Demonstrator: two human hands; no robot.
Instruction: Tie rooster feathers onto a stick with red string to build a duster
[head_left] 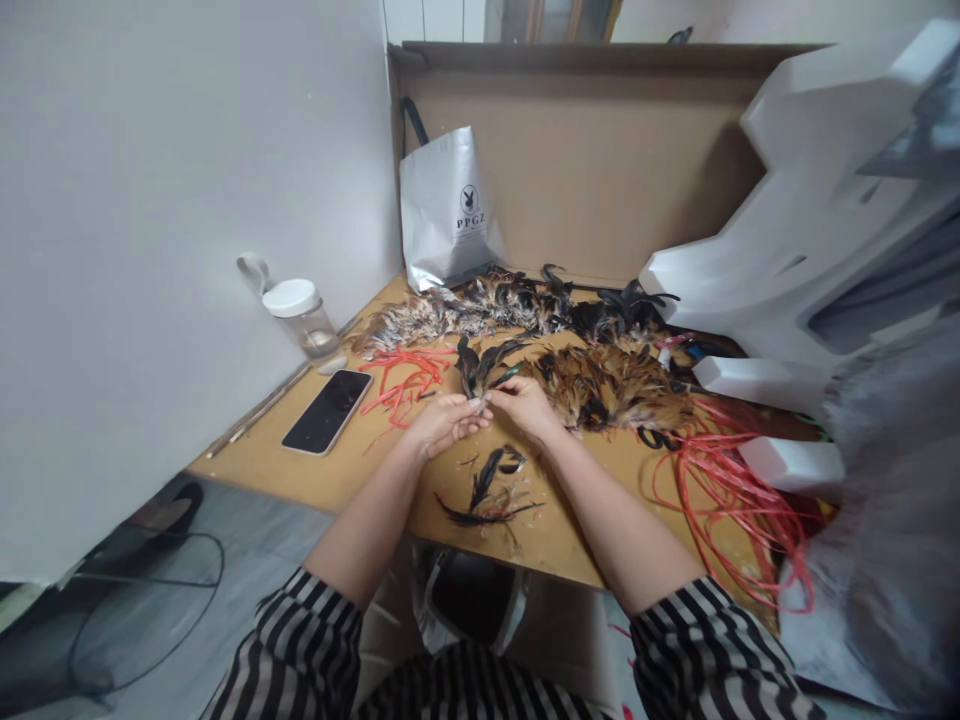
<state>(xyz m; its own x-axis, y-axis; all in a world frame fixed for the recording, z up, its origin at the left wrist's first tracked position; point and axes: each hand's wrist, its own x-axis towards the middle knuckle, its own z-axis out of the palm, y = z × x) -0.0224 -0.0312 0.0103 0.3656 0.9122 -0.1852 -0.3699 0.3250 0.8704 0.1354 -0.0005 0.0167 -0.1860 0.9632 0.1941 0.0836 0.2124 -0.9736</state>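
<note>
Between my two hands, above the table's middle, a small bunch of dark feathers (pixel 480 366) points up and away from me. My left hand (pixel 448 422) is closed on its quill end, thumb against the fingers. Fingertips of my right hand (pixel 528 404) pinch at the same base, where the hands meet. Loose dark feathers (pixel 490 478) lie on the table just below my hands. Right behind my right hand spreads a pile of brown feathers (pixel 615 385). Farther back runs a row of speckled and black feathers (pixel 480 308).
A phone (pixel 327 412) and a clear jar with a white lid (pixel 304 315) are at left. Red strips (pixel 409 380) lie near the left hand, more red strands (pixel 720 480) at right. A silver bag (pixel 446 215) stands behind. White foam pieces (pixel 795 465) crowd the right side.
</note>
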